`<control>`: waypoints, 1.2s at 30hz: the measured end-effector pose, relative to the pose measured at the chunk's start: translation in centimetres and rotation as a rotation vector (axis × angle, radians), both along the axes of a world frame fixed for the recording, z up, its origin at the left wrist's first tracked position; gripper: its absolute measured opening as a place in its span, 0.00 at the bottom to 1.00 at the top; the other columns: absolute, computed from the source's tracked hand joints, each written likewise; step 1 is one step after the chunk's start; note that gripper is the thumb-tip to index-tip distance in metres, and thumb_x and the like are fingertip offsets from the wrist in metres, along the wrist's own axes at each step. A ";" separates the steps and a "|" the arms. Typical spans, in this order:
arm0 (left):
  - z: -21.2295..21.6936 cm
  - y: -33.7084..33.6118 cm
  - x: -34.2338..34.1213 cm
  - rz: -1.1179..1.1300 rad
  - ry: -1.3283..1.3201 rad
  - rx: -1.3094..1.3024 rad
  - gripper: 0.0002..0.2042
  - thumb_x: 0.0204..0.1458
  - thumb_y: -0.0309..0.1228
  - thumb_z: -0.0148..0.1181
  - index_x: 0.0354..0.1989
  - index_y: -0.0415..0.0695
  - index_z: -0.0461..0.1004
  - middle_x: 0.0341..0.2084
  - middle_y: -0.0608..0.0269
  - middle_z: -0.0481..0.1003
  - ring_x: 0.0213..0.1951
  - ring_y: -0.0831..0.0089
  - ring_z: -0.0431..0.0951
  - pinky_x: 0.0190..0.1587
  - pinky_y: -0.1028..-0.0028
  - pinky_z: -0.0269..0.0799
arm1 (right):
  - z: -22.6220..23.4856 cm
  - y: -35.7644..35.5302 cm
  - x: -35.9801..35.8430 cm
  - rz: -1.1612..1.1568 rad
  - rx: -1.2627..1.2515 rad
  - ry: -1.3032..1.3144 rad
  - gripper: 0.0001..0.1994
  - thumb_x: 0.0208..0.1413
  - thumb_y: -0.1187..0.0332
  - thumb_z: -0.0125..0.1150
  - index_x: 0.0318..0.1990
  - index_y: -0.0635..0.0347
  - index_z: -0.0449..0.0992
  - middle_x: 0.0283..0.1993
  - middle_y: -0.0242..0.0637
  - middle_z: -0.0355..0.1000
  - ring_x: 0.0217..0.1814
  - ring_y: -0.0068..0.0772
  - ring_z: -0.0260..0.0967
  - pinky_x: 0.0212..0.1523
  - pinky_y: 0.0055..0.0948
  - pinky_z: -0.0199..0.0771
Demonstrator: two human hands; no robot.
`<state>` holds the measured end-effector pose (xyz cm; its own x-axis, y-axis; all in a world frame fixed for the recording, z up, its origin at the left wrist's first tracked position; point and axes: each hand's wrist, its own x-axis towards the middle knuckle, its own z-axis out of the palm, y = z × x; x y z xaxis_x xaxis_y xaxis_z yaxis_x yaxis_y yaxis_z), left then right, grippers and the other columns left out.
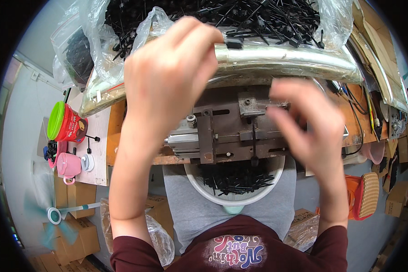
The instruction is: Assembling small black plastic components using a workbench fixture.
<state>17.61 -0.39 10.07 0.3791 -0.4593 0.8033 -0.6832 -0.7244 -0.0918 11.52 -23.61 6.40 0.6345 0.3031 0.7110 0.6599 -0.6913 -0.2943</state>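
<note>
The left hand [167, 72] is pinching a small black plastic part [233, 43] at the far heap of black plastic pieces [222, 16], the blurred right hand [308, 122], fingers loosely open, is hovering over the brown metal press fixture [231, 127], while the near white bowl [272, 174] is looking roughly half filled

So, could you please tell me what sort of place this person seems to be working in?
Most likely a small workshop or factory assembly bench. A worn metal jig is fixed to the bench, a clear bag of small black plastic parts lies behind it, and a white bowl below holds more of them. Cardboard boxes are stacked nearby.
</note>
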 end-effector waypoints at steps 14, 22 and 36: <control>-3.4 1.0 -4.1 -0.101 0.079 -0.045 0.11 0.48 0.14 0.65 0.40 0.39 0.82 0.38 0.56 0.82 0.37 0.69 0.83 0.38 0.74 0.77 | 0.9 1.0 5.0 0.037 -0.052 -0.310 0.13 0.50 0.78 0.69 0.44 0.63 0.80 0.39 0.39 0.76 0.37 0.32 0.71 0.38 0.27 0.70; -10.7 2.7 -14.7 -0.287 0.614 -0.096 0.16 0.37 0.14 0.67 0.37 0.43 0.84 0.24 0.64 0.79 0.20 0.71 0.74 0.23 0.72 0.67 | -11.1 -1.4 -10.4 0.184 0.019 0.233 0.15 0.41 0.82 0.71 0.40 0.63 0.82 0.31 0.35 0.75 0.27 0.32 0.71 0.27 0.28 0.69; -20.6 3.3 -17.9 0.001 0.974 -0.397 0.18 0.52 0.09 0.52 0.46 0.39 0.81 0.50 0.53 0.80 0.45 0.64 0.83 0.48 0.71 0.77 | -30.0 9.2 -11.4 0.183 -0.305 0.459 0.03 0.48 0.70 0.60 0.28 0.59 0.76 0.29 0.36 0.70 0.30 0.36 0.77 0.29 0.35 0.77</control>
